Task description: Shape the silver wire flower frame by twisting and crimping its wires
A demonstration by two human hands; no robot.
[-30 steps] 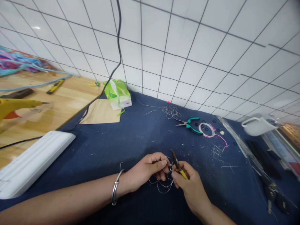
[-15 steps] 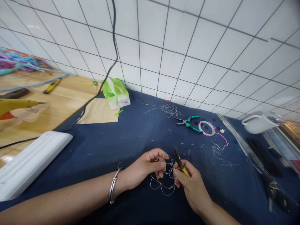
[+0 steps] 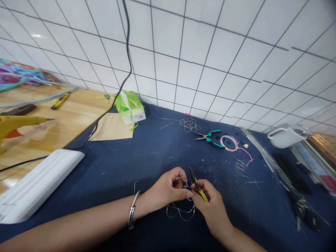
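Observation:
My left hand (image 3: 172,187) pinches a looped silver wire shape (image 3: 181,212), whose petal-like rings hang below the fingers. Close against it, my right hand (image 3: 211,201) is closed around pliers with yellow handles (image 3: 203,195); their dark jaws point up and away from me. The right thumb and fingertips meet the wire's right side, where the fingers hide the exact contact. Farther back on the dark blue cloth (image 3: 126,175) lies a second wire flower (image 3: 189,125). Beside it rest teal-handled pliers (image 3: 208,137), their jaws apart.
A white ring-shaped spool (image 3: 229,143) with pink cord and wire scraps (image 3: 241,167) lie to the right. At left are a white power strip (image 3: 44,185), a yellow glue gun (image 3: 22,126) and a cutter knife (image 3: 60,100). A white mug (image 3: 285,137) stands far right; a black cable (image 3: 127,45) hangs.
My left thumb has moved right, now reaching the right fingertips. The yellow-handled pliers have shifted slightly left and tilt more to the left. The view has shifted a little.

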